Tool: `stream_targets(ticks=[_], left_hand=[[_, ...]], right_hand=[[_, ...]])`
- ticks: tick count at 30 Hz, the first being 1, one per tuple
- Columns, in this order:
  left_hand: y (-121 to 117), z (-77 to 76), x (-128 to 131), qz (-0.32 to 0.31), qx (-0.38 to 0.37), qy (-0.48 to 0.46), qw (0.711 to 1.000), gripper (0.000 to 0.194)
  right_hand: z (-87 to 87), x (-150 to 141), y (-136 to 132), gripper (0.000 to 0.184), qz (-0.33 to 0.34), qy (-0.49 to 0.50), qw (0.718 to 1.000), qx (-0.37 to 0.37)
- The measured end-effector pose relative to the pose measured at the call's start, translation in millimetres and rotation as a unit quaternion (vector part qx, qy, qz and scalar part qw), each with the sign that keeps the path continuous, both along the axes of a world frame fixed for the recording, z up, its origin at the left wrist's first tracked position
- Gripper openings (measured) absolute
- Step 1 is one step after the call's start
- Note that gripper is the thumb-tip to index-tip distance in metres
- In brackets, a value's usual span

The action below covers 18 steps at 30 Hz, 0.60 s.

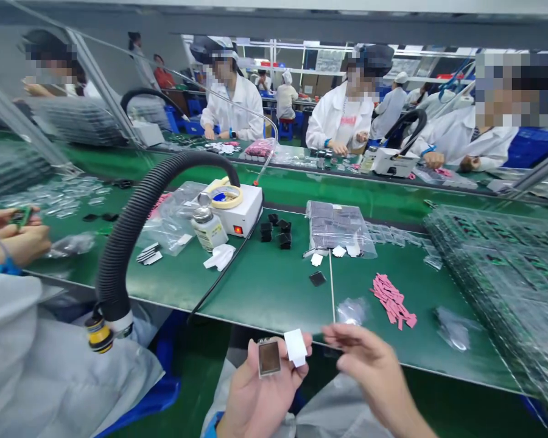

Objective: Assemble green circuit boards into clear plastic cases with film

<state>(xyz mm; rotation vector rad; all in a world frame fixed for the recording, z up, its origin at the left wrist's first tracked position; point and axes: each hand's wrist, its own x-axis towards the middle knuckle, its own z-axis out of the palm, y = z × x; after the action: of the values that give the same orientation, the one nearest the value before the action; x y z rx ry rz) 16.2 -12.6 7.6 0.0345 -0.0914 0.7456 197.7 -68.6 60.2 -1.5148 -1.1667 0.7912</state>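
Note:
Palm up at the bench's near edge, my left hand point(267, 389) holds a small display module point(269, 358) with a dark brownish screen and a pale frame, gripped by the thumb. A white rectangular piece point(295, 347), perhaps paper or card, sits at the same hand's fingers. To the right, my right hand point(365, 359) hovers apart from the module, slightly blurred, its fingers stretched and thumb apart, with nothing visible in it. Beyond it lie a clear plastic film pile point(352, 311) and a heap of pink strips point(393, 300). A single dark square point(317, 278) rests on the green bench.
A black flexible hose point(139, 201) arches on the left beside a white box point(240, 213) and a bottle point(209, 230). Stacked clear trays point(493, 286) stand at right. A bagged stack of grey pieces point(335, 225) lies behind. A co-worker's hands point(21, 237) work at far left.

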Motion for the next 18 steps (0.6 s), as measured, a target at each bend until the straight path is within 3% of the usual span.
stream_targets(ticks=[3, 6, 10, 13, 15, 16, 18], left_hand=[[-4.1, 3.8, -4.2, 0.016, -0.01, -0.023, 1.0, 0.039], [-6.5, 2.8, -8.0, 0.024, -0.006, -0.041, 0.999, 0.038], [-9.1, -0.9, -15.2, 0.054, -0.025, -0.067, 0.996, 0.037], [-12.8, -4.0, -28.3, 0.059, -0.005, -0.064, 0.996, 0.04], [-16.6, -7.0, -38.4, 0.068, -0.011, -0.045, 0.997, 0.042], [-18.6, -8.8, -42.5, 0.074, -0.03, -0.037, 0.996, 0.041], [-21.4, -12.1, -46.7, 0.068, -0.081, -0.039, 0.994, 0.035]], right_hand=[[-18.9, -47.3, 13.3, 0.069, 0.083, 0.262, 0.96, -0.058], [-23.8, -78.1, 27.3, 0.065, 0.093, 0.334, 0.934, -0.084], [-15.0, -87.9, 37.2, 0.058, 0.134, 0.347, 0.923, -0.094], [-17.5, -77.0, 40.3, 0.052, 0.07, 0.334, 0.937, -0.069], [-33.2, -68.3, 40.0, 0.052, 0.019, 0.297, 0.953, -0.064], [-45.7, -65.9, 39.2, 0.052, 0.026, 0.267, 0.96, -0.086], [-77.5, -68.2, 37.1, 0.042, 0.118, 0.172, 0.967, -0.146]])
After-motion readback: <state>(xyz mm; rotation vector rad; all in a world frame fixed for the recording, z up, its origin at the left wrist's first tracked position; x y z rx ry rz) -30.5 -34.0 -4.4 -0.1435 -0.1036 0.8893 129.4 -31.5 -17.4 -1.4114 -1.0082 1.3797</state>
